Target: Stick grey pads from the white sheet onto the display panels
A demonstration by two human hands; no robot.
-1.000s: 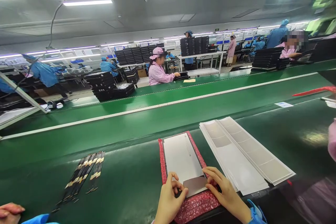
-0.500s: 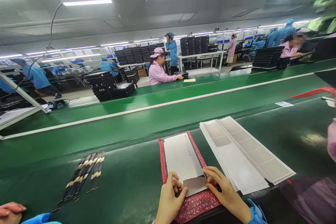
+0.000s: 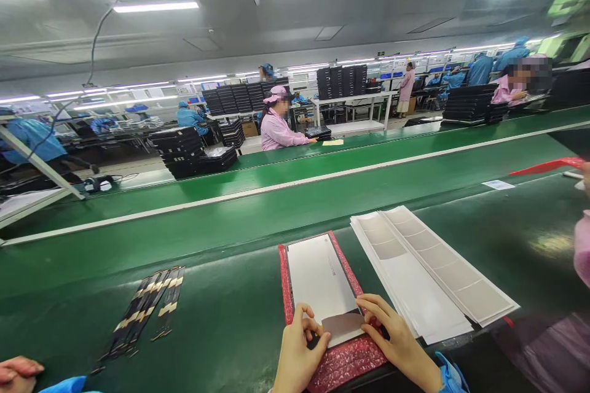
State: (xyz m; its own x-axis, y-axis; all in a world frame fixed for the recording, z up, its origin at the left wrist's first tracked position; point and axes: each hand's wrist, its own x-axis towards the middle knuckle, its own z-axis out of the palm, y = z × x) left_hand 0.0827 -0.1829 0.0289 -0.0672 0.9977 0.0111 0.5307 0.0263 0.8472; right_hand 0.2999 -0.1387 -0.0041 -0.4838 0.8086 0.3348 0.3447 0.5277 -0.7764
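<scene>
My left hand [image 3: 299, 351] and right hand [image 3: 399, 339] pinch the edges of a small grey film [image 3: 343, 323], which lies on a white panel [image 3: 320, 276]. Beneath it, a red bubble-wrap sleeve [image 3: 345, 365] rests on the green conveyor belt [image 3: 221, 295].

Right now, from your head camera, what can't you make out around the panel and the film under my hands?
Head view only:
- The film: its ends are hidden by the left hand and right hand, so any grip is unclear.
- The panel: its print is too small to read.
- The stack: sheet count too fine to tell.
- The strips: detail too small.
- A co-worker's hand: cut off by the lower-left edge.
</scene>
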